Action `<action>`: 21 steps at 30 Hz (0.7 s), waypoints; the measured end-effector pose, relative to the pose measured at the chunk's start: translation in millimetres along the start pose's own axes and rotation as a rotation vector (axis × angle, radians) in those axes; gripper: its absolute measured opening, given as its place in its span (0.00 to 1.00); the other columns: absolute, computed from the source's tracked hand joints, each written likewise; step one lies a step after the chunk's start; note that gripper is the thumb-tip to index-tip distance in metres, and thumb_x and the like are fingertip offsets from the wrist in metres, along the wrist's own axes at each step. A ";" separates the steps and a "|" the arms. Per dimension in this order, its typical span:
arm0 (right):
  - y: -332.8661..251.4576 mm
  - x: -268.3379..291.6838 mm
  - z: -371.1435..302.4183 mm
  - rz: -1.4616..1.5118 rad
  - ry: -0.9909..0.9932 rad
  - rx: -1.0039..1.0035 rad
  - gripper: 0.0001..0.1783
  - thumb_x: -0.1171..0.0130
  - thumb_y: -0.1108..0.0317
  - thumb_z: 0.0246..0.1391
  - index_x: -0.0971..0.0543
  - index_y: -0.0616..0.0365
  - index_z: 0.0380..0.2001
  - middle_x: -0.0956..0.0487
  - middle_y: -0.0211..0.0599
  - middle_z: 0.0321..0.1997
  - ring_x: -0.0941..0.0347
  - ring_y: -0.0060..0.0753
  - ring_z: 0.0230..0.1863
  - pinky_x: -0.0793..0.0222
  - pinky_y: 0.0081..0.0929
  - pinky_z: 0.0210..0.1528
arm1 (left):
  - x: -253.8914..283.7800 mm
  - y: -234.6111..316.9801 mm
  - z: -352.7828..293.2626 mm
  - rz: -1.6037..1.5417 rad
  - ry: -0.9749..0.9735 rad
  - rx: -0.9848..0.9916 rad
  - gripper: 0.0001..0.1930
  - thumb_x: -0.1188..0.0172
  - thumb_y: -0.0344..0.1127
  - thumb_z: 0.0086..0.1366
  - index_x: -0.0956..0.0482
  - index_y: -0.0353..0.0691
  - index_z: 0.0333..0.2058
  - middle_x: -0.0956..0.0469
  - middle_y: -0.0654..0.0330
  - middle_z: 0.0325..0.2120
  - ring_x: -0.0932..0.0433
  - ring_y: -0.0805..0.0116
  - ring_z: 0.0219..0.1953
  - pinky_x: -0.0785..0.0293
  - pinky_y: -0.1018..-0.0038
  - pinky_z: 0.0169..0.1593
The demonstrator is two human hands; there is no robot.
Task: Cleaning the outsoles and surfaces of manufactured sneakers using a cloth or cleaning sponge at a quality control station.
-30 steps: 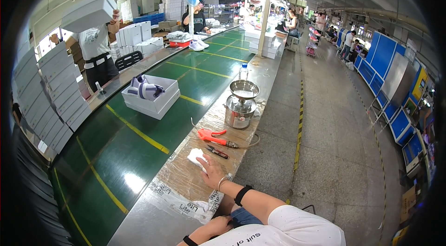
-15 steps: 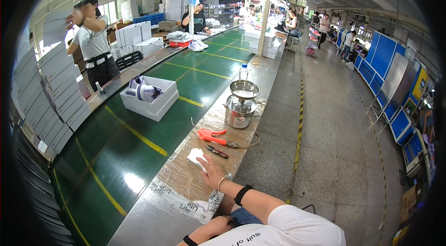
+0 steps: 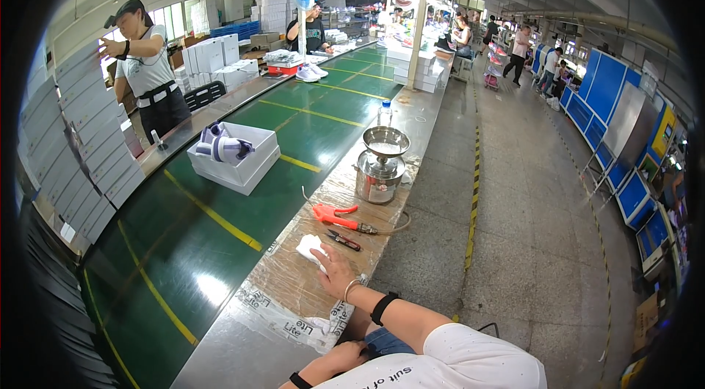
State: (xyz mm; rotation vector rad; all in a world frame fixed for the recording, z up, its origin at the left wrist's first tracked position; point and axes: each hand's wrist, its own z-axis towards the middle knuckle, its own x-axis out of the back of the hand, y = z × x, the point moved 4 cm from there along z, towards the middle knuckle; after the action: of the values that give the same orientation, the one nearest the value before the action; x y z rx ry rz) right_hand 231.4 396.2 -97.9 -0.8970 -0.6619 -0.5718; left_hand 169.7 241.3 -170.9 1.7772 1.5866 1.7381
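Observation:
My right hand (image 3: 335, 271) rests on the brown-covered bench with its fingers stretched onto a crumpled white cloth (image 3: 309, 245). Just beyond those fingers lie small black-and-red thread snips (image 3: 344, 240). Further along is a red air blow gun (image 3: 334, 214) with a thin bent nozzle and a hose. My left hand (image 3: 348, 354) sits low by the bench's near edge, close to my lap; its fingers are partly hidden, and I cannot see anything in it. On the green conveyor (image 3: 220, 249), an open white box (image 3: 250, 172) holds white-and-purple sneakers (image 3: 224, 145).
A steel pot with a dish on top (image 3: 380, 172) and a clear bottle with a blue cap (image 3: 385, 113) stand farther up the bench. Tall stacks of white boxes (image 3: 92, 139) rise at the left, beside a co-worker (image 3: 158, 73). A concrete aisle (image 3: 514, 242) runs along the right.
The box of sneakers has shifted slightly left and nearer with the belt. The co-worker's raised white box is now down at the stack. Both my hands have stayed in place.

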 end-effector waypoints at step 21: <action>-1.8 1.5 0.2 0.009 -0.009 -0.012 0.32 0.47 0.70 0.47 0.38 0.46 0.59 0.41 0.49 0.60 0.44 0.51 0.60 0.48 0.43 0.61 | 6.8 9.9 -4.3 -0.011 0.027 0.002 0.18 0.46 0.39 0.54 0.26 0.29 0.38 0.25 0.39 0.35 0.25 0.44 0.40 0.29 0.60 0.45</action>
State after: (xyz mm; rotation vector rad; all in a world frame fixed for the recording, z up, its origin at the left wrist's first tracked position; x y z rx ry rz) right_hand 231.1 395.2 -95.8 -0.9138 -0.6629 -0.5645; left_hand 169.7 240.1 -158.2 1.7504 1.6062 1.7630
